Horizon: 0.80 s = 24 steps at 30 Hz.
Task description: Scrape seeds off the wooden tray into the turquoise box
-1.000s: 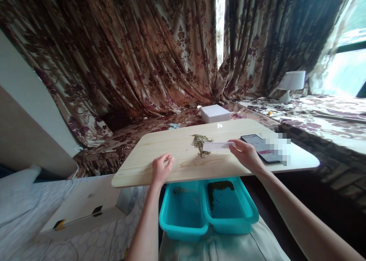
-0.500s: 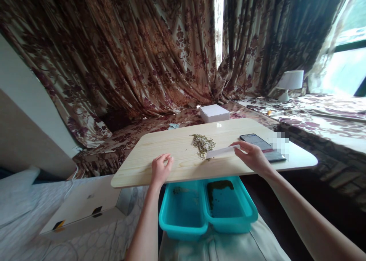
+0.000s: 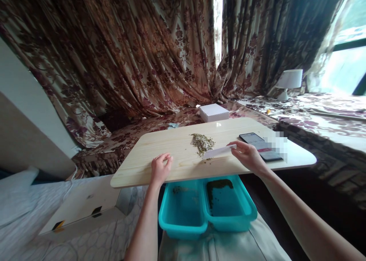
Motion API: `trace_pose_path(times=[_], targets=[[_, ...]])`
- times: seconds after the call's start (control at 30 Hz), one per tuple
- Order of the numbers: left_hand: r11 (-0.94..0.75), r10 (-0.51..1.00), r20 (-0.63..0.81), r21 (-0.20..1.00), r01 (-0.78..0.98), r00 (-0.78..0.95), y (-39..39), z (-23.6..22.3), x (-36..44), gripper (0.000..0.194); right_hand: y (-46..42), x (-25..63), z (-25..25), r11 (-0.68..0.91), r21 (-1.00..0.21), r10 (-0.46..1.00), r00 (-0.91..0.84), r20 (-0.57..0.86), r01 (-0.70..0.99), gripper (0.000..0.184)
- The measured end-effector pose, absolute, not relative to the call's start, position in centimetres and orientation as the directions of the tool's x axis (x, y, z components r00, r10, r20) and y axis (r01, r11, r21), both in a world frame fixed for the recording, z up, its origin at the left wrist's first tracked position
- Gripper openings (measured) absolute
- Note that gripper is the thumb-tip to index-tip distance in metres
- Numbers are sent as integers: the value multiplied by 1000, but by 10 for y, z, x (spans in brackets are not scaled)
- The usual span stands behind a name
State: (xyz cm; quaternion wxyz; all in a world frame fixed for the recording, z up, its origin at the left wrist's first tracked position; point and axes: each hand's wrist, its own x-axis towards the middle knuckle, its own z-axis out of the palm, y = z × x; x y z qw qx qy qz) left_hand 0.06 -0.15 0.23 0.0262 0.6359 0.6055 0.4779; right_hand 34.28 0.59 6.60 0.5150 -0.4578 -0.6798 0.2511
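Observation:
My right hand point(image 3: 248, 156) pinches one end of a thin white strip of paper or card point(image 3: 219, 151). The strip's far end reaches the near side of a loose pile of small green and pale beans or seeds point(image 3: 202, 143) on the pale wooden table point(image 3: 148, 146). Left of the pile, my left hand point(image 3: 161, 168) rests near the table's front edge, fingers curled in and thumb close to them. Nothing shows in it. Below the edge sit two joined turquoise bins: the left bin point(image 3: 183, 211) has a few bits in it, and the right bin point(image 3: 228, 204) holds a dark green layer of grains.
A phone or tablet point(image 3: 259, 146) lies on the table right of my right hand. Behind the table stands a white box point(image 3: 214, 112). A large white carton point(image 3: 82, 205) lies at the left, and a lamp point(image 3: 290, 82) stands back right.
My right hand has shifted slightly left with the strip, whose end sits a little further left at the pile's near side. A few grains lie separately below it. My left hand has stayed put.

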Motion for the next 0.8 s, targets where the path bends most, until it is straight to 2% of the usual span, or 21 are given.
trace_pose_path(times=[0.8], targets=[[-258,794,576,609,750,-194,-4,6,3,27,-28,377,71,418,-783,864,66,500,460,15]])
